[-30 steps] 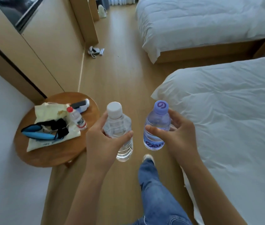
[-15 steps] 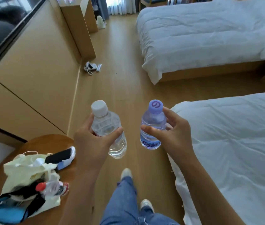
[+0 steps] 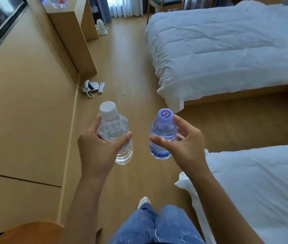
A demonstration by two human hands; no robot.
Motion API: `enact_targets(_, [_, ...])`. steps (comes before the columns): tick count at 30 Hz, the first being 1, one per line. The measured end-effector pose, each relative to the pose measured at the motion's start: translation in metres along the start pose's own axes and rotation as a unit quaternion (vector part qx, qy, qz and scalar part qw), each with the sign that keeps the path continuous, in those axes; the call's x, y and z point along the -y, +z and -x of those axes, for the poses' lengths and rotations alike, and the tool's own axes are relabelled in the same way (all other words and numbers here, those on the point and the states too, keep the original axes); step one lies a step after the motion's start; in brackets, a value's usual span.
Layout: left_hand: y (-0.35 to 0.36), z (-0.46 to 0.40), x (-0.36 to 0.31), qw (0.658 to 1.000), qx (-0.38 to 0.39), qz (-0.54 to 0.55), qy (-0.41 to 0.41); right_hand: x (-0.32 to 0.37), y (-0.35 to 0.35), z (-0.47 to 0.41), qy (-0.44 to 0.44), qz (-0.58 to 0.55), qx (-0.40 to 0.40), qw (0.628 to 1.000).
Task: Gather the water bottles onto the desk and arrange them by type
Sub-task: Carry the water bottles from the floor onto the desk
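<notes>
My left hand (image 3: 97, 148) grips a clear water bottle with a white cap (image 3: 115, 131), held upright over the wooden floor. My right hand (image 3: 183, 145) grips a smaller bottle with a purple cap and blue label (image 3: 163, 132), also upright. The two bottles are side by side in front of me, a little apart. At the top left, several small bottles (image 3: 56, 1) stand on the wooden desk (image 3: 65, 18) against the wall, blurred and partly cut off by the frame.
A white bed (image 3: 227, 50) lies across the far right and a second bed (image 3: 263, 182) is close on my right. A white phone and remote (image 3: 92, 87) lie on the floor by the wall. The round wooden table's edge (image 3: 30, 231) shows bottom left.
I have walked forward down the aisle. The round table with the bag and red-capped bottle has slid out of view behind me, and the desk has come nearer. Both hands still hold their bottles.
</notes>
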State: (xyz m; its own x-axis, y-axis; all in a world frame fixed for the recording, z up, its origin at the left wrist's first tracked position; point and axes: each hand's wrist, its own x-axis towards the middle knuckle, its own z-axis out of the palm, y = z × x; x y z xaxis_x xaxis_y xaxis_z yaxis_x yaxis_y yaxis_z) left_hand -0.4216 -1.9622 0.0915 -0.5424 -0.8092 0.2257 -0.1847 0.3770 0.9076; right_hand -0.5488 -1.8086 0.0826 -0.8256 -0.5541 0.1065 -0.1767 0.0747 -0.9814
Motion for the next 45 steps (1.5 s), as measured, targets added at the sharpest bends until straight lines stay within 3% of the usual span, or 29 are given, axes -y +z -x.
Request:
enact_targets(10, [0.057, -0.214, 0.043, 0.999, -0.025, 0.0, -0.038, -0.029, 0.057, -0.234, 0.036, -0.019, 0.021, 0.999])
enact_targets(22, [0.152, -0.52, 0.065, 0.995, -0.082, 0.024, -0.047, -0.041, 0.115, -0.568, -0.038, -0.019, 0.102, 0.994])
enact_targets(30, [0.165, -0.683, 0.11, 0.993, -0.103, 0.024, -0.056, -0.054, 0.174, -0.736, -0.031, -0.027, 0.107, 0.993])
enact_targets(45, [0.136, -1.065, 0.2, 0.992, -0.121, -0.001, -0.018, -0.05, 0.369, -1.073, -0.034, -0.009, 0.123, 0.992])
